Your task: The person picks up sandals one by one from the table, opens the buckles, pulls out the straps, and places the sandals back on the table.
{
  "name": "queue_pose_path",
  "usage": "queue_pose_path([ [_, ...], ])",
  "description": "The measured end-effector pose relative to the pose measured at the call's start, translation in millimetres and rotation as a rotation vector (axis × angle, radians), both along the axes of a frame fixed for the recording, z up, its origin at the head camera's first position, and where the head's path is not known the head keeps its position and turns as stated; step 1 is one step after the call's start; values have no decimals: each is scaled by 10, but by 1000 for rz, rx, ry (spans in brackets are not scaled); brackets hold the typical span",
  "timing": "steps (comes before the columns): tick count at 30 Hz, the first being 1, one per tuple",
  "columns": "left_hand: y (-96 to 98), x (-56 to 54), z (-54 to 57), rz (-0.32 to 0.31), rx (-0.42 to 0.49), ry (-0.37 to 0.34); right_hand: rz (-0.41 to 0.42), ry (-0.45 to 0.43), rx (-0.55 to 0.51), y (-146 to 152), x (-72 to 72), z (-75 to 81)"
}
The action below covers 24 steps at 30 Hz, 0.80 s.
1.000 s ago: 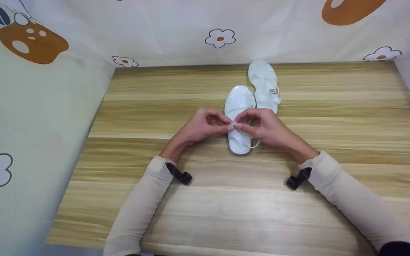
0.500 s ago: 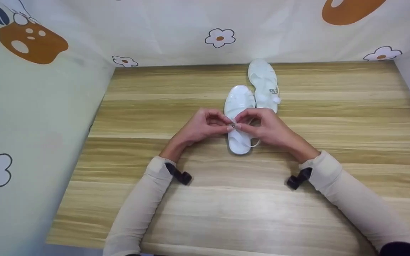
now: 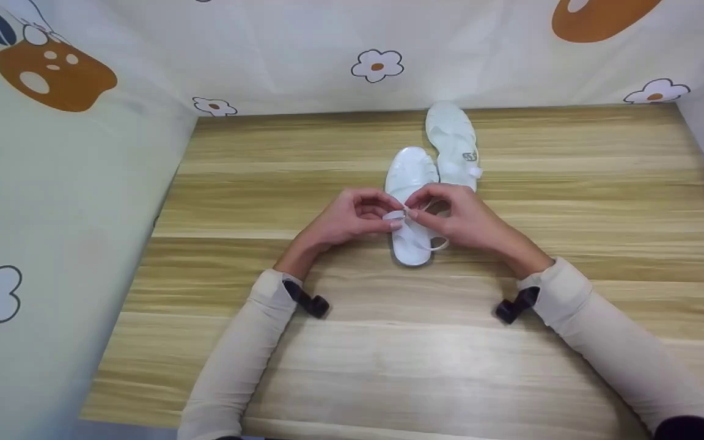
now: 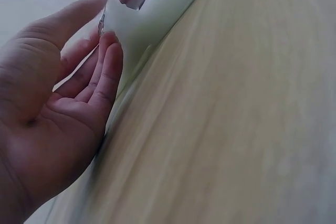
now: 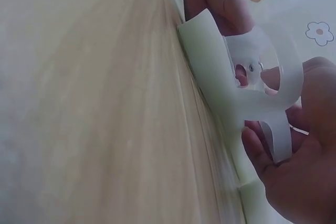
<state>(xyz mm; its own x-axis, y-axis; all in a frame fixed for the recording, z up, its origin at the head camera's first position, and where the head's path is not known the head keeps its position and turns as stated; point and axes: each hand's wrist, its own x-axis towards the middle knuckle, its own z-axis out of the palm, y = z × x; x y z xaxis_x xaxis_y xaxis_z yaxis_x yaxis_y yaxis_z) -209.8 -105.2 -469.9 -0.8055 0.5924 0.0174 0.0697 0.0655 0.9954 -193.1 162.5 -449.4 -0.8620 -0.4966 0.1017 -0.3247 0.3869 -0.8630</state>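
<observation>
A white sandal lies on the wooden table, toe toward the back wall, with its ankle strap raised over the footbed. From the left, my left hand holds the strap between thumb and fingers. My right hand pinches it beside the small metal buckle. In the right wrist view a metal rivet shows on the strap, and the fingers of both hands partly hide the rest. A loop of strap bows out on the sandal's right side.
The second white sandal lies behind and to the right, close to the first, with its own buckle showing. A patterned cloth wall borders the wooden table at the back and left.
The left thumb has shifted down from the buckle, and a flat length of strap now shows between left thumb and fingers. The right fingertips have moved slightly up and right. Both sandals stay put.
</observation>
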Motion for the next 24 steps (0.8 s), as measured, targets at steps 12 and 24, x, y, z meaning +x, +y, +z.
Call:
queue_pose_path([
  [12, 37, 17, 3, 24, -42, 122, 36, 50, 43, 29, -20, -5],
  [24, 66, 32, 40, 89, -120, 233, -14, 13, 4, 7, 8, 29],
])
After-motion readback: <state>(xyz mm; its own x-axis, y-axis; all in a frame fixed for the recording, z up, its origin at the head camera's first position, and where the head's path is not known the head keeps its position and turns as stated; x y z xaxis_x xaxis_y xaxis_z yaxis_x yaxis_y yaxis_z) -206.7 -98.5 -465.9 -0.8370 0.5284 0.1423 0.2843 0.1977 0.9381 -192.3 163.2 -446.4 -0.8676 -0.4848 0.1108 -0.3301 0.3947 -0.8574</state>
